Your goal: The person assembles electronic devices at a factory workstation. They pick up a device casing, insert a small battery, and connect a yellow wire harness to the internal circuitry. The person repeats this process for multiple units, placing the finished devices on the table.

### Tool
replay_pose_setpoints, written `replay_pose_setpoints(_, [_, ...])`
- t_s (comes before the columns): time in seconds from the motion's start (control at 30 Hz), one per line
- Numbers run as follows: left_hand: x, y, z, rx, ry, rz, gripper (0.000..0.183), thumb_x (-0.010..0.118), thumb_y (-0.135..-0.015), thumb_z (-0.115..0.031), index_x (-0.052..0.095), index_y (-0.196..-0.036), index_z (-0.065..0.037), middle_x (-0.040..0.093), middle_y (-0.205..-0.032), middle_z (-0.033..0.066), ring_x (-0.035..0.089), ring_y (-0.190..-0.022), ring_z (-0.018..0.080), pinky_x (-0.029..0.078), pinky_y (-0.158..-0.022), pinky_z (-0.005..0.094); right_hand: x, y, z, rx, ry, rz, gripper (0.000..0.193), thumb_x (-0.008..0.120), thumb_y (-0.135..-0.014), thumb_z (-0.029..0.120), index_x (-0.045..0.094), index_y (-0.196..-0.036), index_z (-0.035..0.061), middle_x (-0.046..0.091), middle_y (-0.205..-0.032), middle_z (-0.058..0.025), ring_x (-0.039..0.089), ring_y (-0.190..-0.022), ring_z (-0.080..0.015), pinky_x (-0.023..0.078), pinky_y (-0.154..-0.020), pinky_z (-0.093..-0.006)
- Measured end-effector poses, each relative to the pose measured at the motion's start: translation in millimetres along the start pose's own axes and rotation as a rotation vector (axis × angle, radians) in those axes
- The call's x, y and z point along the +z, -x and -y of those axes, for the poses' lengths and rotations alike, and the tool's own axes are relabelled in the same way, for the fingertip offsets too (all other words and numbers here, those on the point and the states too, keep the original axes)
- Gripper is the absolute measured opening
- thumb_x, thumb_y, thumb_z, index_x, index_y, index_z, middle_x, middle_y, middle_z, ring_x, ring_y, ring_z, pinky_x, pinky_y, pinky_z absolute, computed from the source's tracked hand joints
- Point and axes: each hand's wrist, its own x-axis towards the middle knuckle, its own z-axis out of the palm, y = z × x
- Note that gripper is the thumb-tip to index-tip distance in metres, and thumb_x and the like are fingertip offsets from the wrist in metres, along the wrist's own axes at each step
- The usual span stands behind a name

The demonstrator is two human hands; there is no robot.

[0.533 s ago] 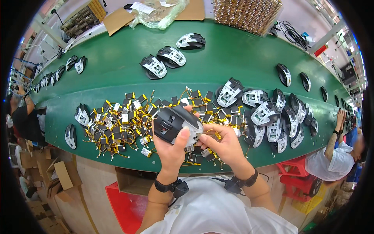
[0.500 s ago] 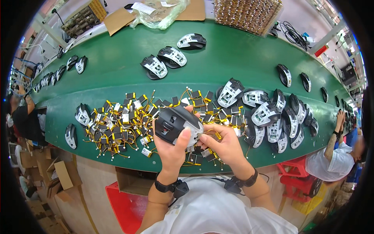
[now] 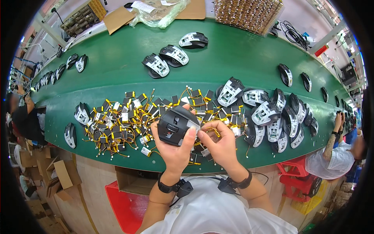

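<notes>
A black and light-grey computer mouse (image 3: 176, 124) is held over the table in my left hand (image 3: 174, 154), with the thumb on top and the fingers around its far side. My right hand (image 3: 222, 150) is closed in a pinch at the mouse's right edge. Thin yellow-orange battery wires (image 3: 212, 129) show among its fingers; their ends are hidden. Beneath and around both hands spreads a heap of small batteries (image 3: 120, 121), black and silver with yellow ends and white plugs.
Several partly open mice (image 3: 266, 113) crowd the table to the right; two lie left of the heap. More mice (image 3: 174, 55) sit on the far green strip (image 3: 233, 50). A red bin (image 3: 120, 206) stands below the edge. Co-workers (image 3: 331, 156) are at both sides.
The mouse in my left hand has tipped, so less of its grey part shows. My right fingers have shifted slightly along its edge. Mice on the far strip appear slightly further right.
</notes>
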Motion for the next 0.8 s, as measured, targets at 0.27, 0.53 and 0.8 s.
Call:
replay_pose_setpoints(0.27, [-3, -4, -1, -0.048, 0.070, -0.030, 0.049, 0.067, -0.086, 0.002, 0.035, -0.123, -0.002, 0.052, -0.132, 0.0289, 0.058, -0.120, 0.0345, 0.049, -0.100, 0.0447, 10, -1, -9, -0.124, -0.068, -0.071, 0.011, 0.071, -0.089, 0.006, 0.067, -0.095, -0.0017, 0.063, -0.076, 0.0023, 0.053, -0.066, -0.0012, 0.042, -0.057, -0.0169])
replay_pose_setpoints(0.53, [-3, -4, 2, -0.069, 0.119, -0.046, 0.050, 0.067, -0.086, -0.001, 0.037, -0.126, -0.002, 0.053, -0.131, 0.0276, 0.059, -0.119, 0.0344, 0.050, -0.099, 0.0449, 3, 0, -8, -0.105, 0.021, 0.027, 0.014, 0.068, -0.092, 0.010, 0.067, -0.098, -0.0020, 0.065, -0.080, 0.0004, 0.054, -0.067, -0.0033, 0.043, -0.057, -0.0198])
replay_pose_setpoints(0.8, [-2, -5, -1, -0.072, 0.145, -0.056, 0.054, 0.070, -0.085, -0.005, 0.041, -0.130, 0.001, 0.056, -0.129, 0.0254, 0.060, -0.116, 0.0337, 0.050, -0.098, 0.0448, 0, 5, 8, 0.078, -0.152, 0.130, 0.015, 0.064, -0.095, 0.009, 0.065, -0.102, -0.0035, 0.067, -0.086, -0.0027, 0.059, -0.073, -0.0051, 0.050, -0.065, -0.0209])
